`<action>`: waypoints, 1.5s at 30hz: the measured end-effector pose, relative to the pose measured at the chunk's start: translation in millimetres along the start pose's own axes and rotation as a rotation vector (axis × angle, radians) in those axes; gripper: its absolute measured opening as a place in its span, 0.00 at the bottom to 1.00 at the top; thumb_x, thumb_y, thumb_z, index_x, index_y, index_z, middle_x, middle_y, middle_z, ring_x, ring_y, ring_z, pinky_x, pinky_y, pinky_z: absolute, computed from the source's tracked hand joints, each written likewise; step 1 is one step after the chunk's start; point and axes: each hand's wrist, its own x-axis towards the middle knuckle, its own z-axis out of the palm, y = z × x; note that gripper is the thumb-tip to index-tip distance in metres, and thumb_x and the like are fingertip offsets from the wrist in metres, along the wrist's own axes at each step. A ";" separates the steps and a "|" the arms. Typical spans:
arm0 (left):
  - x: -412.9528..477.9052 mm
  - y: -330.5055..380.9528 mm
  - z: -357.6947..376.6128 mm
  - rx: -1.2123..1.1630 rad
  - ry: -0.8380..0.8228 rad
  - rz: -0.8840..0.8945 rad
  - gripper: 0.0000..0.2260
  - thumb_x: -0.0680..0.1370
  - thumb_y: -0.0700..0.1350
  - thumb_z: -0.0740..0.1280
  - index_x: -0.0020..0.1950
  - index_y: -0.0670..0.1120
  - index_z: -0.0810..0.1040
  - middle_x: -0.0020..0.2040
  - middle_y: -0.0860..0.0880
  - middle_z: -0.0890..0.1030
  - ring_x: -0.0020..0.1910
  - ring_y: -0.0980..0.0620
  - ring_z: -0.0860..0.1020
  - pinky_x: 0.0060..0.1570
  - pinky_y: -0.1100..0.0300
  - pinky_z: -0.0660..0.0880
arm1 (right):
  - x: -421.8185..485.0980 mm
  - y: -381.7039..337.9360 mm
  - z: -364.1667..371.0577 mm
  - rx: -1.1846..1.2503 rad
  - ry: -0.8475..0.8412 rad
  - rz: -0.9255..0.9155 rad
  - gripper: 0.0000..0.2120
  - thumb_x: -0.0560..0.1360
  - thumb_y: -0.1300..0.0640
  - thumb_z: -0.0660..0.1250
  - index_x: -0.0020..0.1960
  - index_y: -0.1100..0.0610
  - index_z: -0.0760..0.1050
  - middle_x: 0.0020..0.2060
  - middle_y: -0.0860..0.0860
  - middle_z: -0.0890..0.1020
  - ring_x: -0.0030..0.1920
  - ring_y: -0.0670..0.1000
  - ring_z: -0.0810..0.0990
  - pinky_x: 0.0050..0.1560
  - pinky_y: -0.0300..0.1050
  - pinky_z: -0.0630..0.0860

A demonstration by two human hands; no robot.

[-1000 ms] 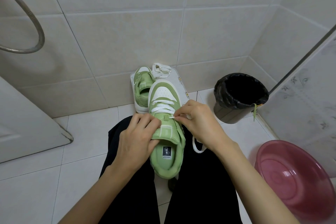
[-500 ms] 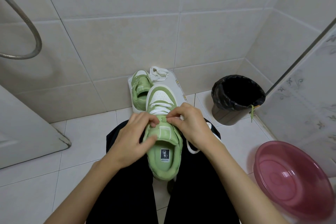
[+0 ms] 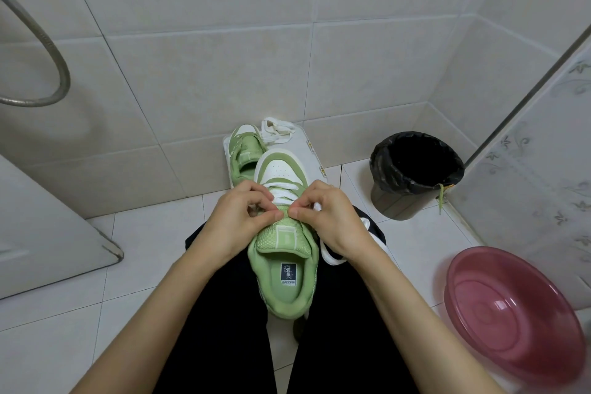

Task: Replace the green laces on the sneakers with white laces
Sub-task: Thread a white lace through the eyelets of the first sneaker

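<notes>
A green and white sneaker (image 3: 284, 272) rests between my knees, toe pointing away. A white lace (image 3: 283, 190) crosses its lower eyelets. My left hand (image 3: 236, 221) grips the sneaker's left eyelet edge with pinched fingers. My right hand (image 3: 329, 217) pinches the white lace at the right eyelet row; the lace's loose end (image 3: 332, 257) hangs below my wrist. The second green sneaker (image 3: 244, 153) stands on a white board (image 3: 307, 144) by the wall, beside a loose bundle of white lace (image 3: 275, 130). A green lace (image 3: 441, 198) hangs over the bin's rim.
A black-lined bin (image 3: 415, 169) stands at the right near the wall corner. A pink basin (image 3: 511, 307) lies on the floor at the lower right. A metal hose (image 3: 48, 51) loops at the upper left. A white panel (image 3: 48, 233) juts in on the left.
Both hands have closed in together over the eyelets at the tongue. The right hand, earlier holding the lace tip out beside the eyelet, now presses against it.
</notes>
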 end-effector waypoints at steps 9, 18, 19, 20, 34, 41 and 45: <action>1.2 -2.6 4.9 -0.017 -0.020 -0.029 0.08 0.73 0.37 0.72 0.38 0.49 0.80 0.49 0.54 0.74 0.47 0.46 0.75 0.46 0.66 0.69 | 0.6 1.6 -0.9 0.045 -0.006 0.010 0.02 0.72 0.62 0.72 0.42 0.61 0.82 0.38 0.45 0.74 0.40 0.39 0.74 0.44 0.29 0.67; 2.2 -2.9 -12.0 0.141 -0.069 0.102 0.04 0.74 0.35 0.69 0.41 0.41 0.78 0.50 0.51 0.73 0.45 0.65 0.73 0.44 0.75 0.66 | -2.2 -2.5 -14.5 -0.329 -0.059 -0.104 0.07 0.72 0.58 0.73 0.50 0.57 0.81 0.47 0.48 0.72 0.51 0.48 0.69 0.48 0.35 0.61; 1.3 -3.5 -16.2 0.137 -0.070 0.098 0.04 0.74 0.35 0.69 0.41 0.42 0.78 0.49 0.51 0.74 0.44 0.66 0.73 0.44 0.75 0.66 | -2.3 -3.0 -13.4 -0.339 -0.048 -0.132 0.06 0.72 0.58 0.73 0.49 0.58 0.81 0.47 0.48 0.71 0.51 0.48 0.68 0.49 0.36 0.61; 0.4 -3.6 -18.8 0.136 -0.080 0.093 0.05 0.74 0.35 0.69 0.41 0.44 0.78 0.49 0.50 0.75 0.44 0.65 0.73 0.43 0.75 0.67 | -2.2 -3.5 -11.1 -0.341 -0.038 -0.154 0.05 0.73 0.59 0.72 0.47 0.58 0.81 0.47 0.47 0.72 0.52 0.48 0.67 0.50 0.36 0.61; -3.0 -3.2 -13.0 0.202 -0.082 0.131 0.05 0.76 0.41 0.69 0.41 0.44 0.76 0.41 0.50 0.72 0.41 0.51 0.72 0.41 0.72 0.67 | -4.4 -5.2 -6.5 -0.219 -0.049 -0.094 0.05 0.73 0.59 0.71 0.49 0.55 0.81 0.50 0.46 0.73 0.57 0.47 0.65 0.57 0.34 0.63; -43.7 -51.3 -87.9 0.240 0.190 -0.085 0.10 0.77 0.42 0.67 0.37 0.51 0.73 0.41 0.50 0.75 0.43 0.50 0.75 0.43 0.63 0.70 | -14.6 -7.9 -30.0 -0.203 0.047 -0.112 0.13 0.79 0.63 0.60 0.61 0.55 0.76 0.55 0.48 0.74 0.61 0.47 0.66 0.52 0.23 0.60; -90.9 -98.6 -133.1 0.101 0.253 -0.350 0.06 0.77 0.43 0.68 0.40 0.44 0.77 0.41 0.43 0.79 0.45 0.40 0.78 0.49 0.45 0.74 | -19.2 -5.2 -35.3 -0.197 0.159 -0.055 0.14 0.79 0.66 0.57 0.58 0.57 0.78 0.55 0.49 0.78 0.55 0.43 0.72 0.49 0.23 0.62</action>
